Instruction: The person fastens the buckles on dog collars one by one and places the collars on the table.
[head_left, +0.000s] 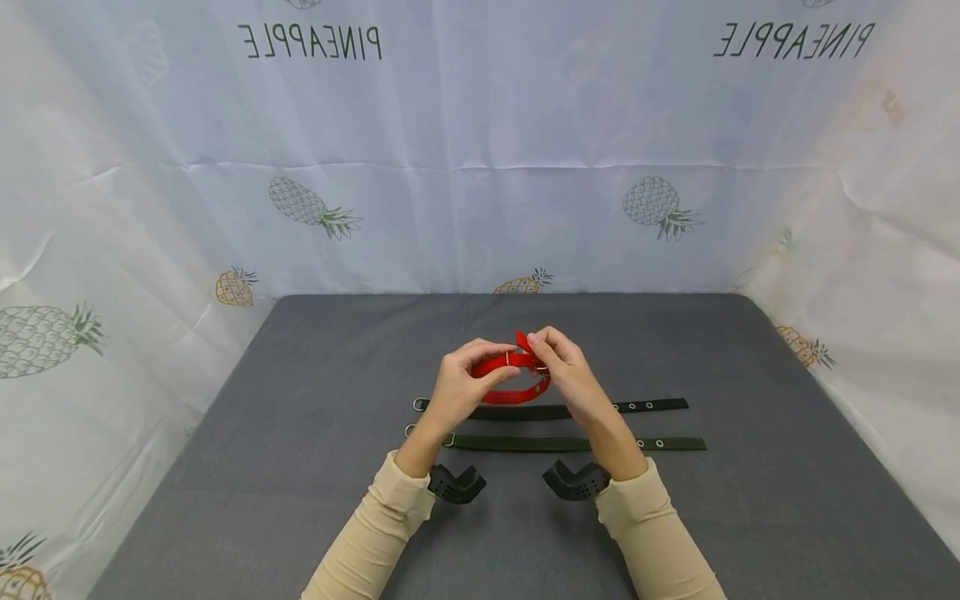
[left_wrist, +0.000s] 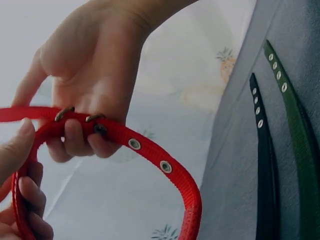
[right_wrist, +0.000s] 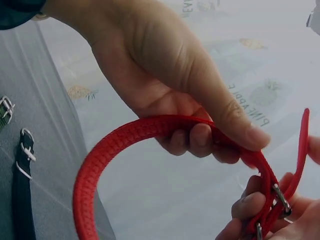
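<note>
A red collar (head_left: 514,397) with metal eyelets is held in the air, curved into a loop. My left hand (head_left: 467,382) pinches its band between thumb and fingers on the left side. At the buckle (right_wrist: 281,200), my right hand (head_left: 570,372) grips the collar, its fingers under the strap in the left wrist view. The strap's loose end (right_wrist: 303,142) stands up beyond the buckle, near the right thumb. Below the hands, a black collar (head_left: 525,412) and a green collar (head_left: 517,443) lie stretched out, roughly parallel, on the table; the forearms partly cover them.
The grey table (head_left: 315,500) spreads out around the hands. A white curtain (head_left: 480,108) printed with pineapples hangs behind it and along both sides. Black camera mounts (head_left: 457,485) sit on both wrists, above the table's near part.
</note>
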